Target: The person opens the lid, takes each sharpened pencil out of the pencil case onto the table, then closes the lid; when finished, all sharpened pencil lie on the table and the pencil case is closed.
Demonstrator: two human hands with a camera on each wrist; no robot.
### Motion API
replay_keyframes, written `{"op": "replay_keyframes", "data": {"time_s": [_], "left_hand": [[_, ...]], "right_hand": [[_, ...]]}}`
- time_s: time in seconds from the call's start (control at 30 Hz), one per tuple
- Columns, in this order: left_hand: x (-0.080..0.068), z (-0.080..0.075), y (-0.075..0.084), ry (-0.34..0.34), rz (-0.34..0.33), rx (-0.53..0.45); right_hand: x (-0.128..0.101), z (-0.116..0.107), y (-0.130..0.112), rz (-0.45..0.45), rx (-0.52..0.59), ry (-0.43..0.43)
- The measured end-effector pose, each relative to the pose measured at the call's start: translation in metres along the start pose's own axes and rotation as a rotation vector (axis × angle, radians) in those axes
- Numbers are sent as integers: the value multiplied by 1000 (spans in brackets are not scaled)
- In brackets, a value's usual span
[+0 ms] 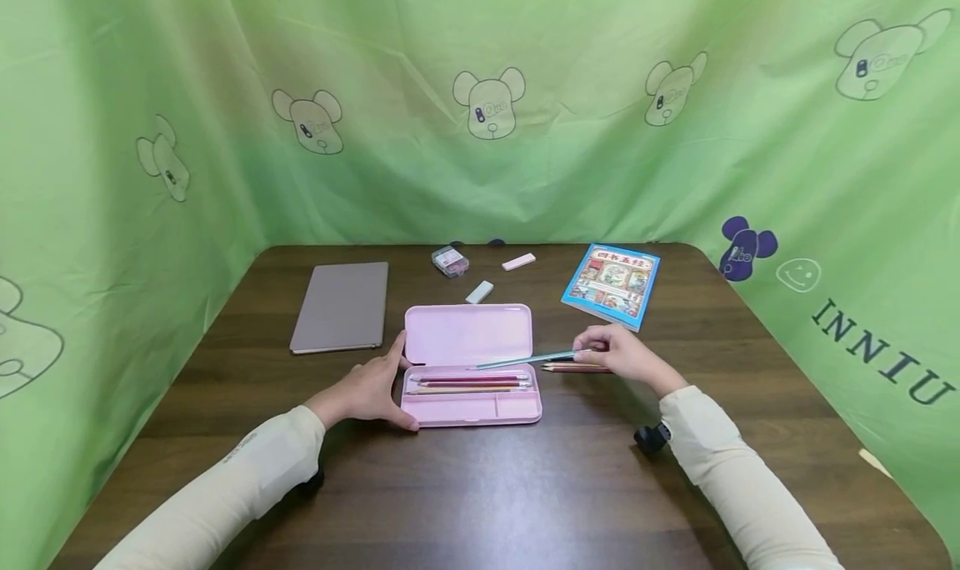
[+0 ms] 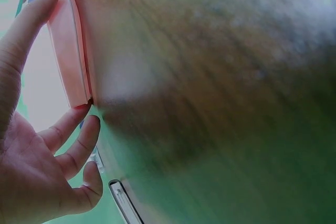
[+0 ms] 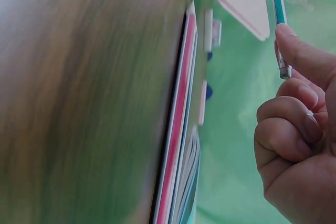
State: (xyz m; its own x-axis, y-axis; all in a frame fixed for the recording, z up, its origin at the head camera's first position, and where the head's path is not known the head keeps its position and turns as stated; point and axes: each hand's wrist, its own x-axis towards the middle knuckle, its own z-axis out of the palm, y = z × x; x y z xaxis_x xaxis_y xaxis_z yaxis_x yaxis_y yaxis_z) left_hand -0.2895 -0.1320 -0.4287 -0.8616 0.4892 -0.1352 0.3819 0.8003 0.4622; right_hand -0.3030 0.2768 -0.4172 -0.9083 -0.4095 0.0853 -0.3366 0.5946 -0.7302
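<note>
The pink pencil case (image 1: 471, 366) lies open in the middle of the brown table (image 1: 480, 487), its lid flat toward the far side and several pencils lying lengthwise in the tray. The left hand (image 1: 367, 391) rests against the case's left end, fingers straight and spread, the thumb along the near left corner and the fingertips (image 2: 79, 113) touching the edge by the hinge; it grips nothing.

Just right of the case, the right hand (image 1: 622, 353) pinches a teal pencil (image 1: 525, 359) at its metal-capped end between thumb and forefinger, the other fingers (image 3: 286, 129) curled in. The pencil runs leftward from the fingertips, its far tip over the case's tray near the hinge. Two more pencils (image 1: 573, 368) lie on the table just right of the case, under that hand.

Beyond the case lie a white eraser (image 1: 479, 292), a pink eraser (image 1: 518, 262) and a small clear box (image 1: 450, 261). A grey notebook (image 1: 342, 306) lies to the case's far left, a blue picture book (image 1: 612, 284) to its far right.
</note>
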Motion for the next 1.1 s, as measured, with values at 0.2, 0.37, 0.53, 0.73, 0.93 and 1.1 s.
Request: {"op": "replay_keyframes", "data": {"time_s": [0.2,0.37,0.53,0.73,0.93,1.1], "left_hand": [[-1,0,0,-2,-8,-8],[-1,0,1,-4,0,-4],[-1,-2,1,-3,5,-3],[-1,-3,1,-3,4,-12],[-1,-2,1,-6,-1,-3],[0,-2,0,-1,3,2]], "right_hand": [[-16,-14,17,-10,-3,36],[-33,-27,26,41,-32,40],[-48,-39,33,77,-53,41],[-62,-48,43,107,-50,59],[-69,-48,50,82,-101,41],[-65,-47,55,83,-212,17]]}}
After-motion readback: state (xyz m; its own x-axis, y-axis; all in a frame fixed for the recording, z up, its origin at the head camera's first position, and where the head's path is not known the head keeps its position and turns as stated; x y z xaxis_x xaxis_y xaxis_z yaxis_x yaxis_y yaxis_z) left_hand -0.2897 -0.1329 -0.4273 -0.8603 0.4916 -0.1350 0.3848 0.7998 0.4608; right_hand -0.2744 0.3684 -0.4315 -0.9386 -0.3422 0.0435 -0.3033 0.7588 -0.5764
